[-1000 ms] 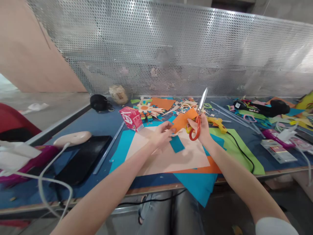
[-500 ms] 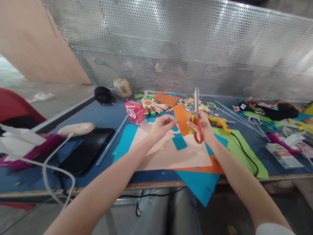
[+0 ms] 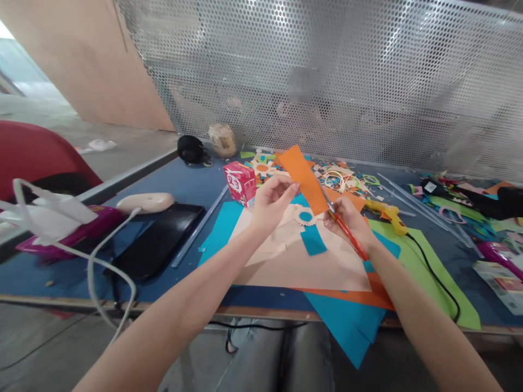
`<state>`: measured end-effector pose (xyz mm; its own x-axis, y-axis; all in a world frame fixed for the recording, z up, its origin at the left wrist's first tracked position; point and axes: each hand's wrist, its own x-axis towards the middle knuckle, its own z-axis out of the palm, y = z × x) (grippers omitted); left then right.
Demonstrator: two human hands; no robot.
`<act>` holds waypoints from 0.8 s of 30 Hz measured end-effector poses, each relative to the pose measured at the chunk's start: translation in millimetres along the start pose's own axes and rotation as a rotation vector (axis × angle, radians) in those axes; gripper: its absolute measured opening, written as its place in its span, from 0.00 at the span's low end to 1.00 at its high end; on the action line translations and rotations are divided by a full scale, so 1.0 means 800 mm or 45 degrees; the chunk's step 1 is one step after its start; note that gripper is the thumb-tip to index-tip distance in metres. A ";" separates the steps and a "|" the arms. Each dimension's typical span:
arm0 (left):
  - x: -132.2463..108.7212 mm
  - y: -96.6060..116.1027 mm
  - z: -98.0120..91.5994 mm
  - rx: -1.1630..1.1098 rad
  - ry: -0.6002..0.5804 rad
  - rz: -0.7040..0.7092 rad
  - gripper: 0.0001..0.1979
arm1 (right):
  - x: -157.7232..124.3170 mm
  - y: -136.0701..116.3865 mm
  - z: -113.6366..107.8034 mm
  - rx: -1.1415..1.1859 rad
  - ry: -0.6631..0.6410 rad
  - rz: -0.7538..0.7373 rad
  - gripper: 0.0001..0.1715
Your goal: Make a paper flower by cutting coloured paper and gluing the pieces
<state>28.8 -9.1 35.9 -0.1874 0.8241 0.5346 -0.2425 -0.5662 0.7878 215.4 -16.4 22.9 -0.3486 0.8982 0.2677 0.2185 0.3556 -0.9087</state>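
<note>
My left hand (image 3: 274,200) has its thumb and fingertips closed at the left edge of an orange paper strip (image 3: 301,173), which is raised above the table. My right hand (image 3: 350,222) is wrapped around scissors with red-and-yellow handles (image 3: 348,234). Their blades point up and away along the strip's right edge, close to its lower end. Whether the blades cut into the paper cannot be made out. Below the hands lie a pale scalloped paper ring (image 3: 314,221), a blue paper piece (image 3: 314,242) and a large pale pink sheet (image 3: 286,272).
A pink box (image 3: 239,184) stands left of the paper scraps (image 3: 337,177). Right are a yellow glue gun (image 3: 384,212) with a black cord and green paper (image 3: 433,277). A phone (image 3: 159,239), white cables and a purple power strip (image 3: 98,218) lie left. Perforated metal (image 3: 253,71) rises behind.
The orange strip has risen and tilted, its top leaning left. The scissors have turned from upright to slanting, with blades beside the strip. The camera view has shifted left.
</note>
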 end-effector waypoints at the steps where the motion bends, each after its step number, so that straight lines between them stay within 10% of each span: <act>1: 0.000 -0.001 0.000 0.022 -0.001 0.011 0.10 | -0.001 -0.001 0.000 -0.005 -0.026 0.003 0.19; 24: -0.005 -0.005 0.003 0.095 0.033 0.024 0.10 | 0.001 0.006 0.002 -0.062 -0.030 -0.051 0.20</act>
<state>32.7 -10.2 31.2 -0.2162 0.8121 0.5420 -0.1674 -0.5777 0.7989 214.3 -14.5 18.4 -0.3796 0.8766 0.2957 0.2477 0.4042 -0.8805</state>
